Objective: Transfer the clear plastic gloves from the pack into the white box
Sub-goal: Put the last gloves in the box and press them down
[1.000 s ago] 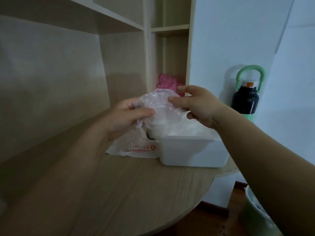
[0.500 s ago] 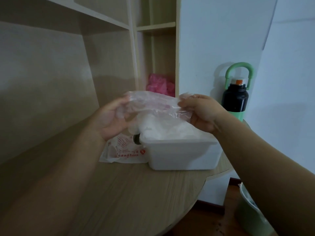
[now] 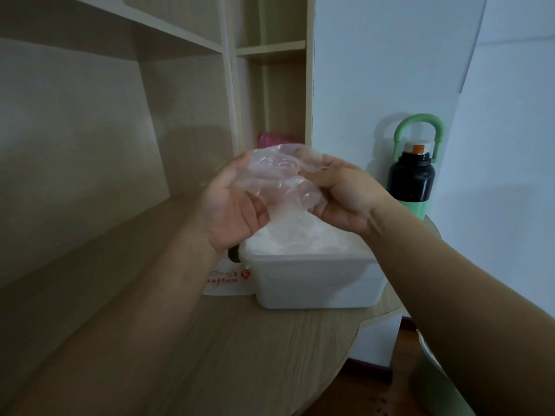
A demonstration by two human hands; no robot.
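Pack (image 3: 228, 280) bears illegible red print; left hand (image 3: 231, 211) and right hand (image 3: 345, 199) grip glove (image 3: 279, 178).

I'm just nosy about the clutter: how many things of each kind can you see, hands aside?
White box: 1
Printed pack: 1
Bottle: 1
Glove bundle in left hand and right hand: 1
Glove heap in box: 1
Pink thing on shelf: 1
Green bin: 1
Dark round thing, mostly hidden: 1
Total: 8

Crumpled clear glove (image 3: 279, 178) above full white box (image 3: 315, 283), flat printed pack (image 3: 228, 280) just left.
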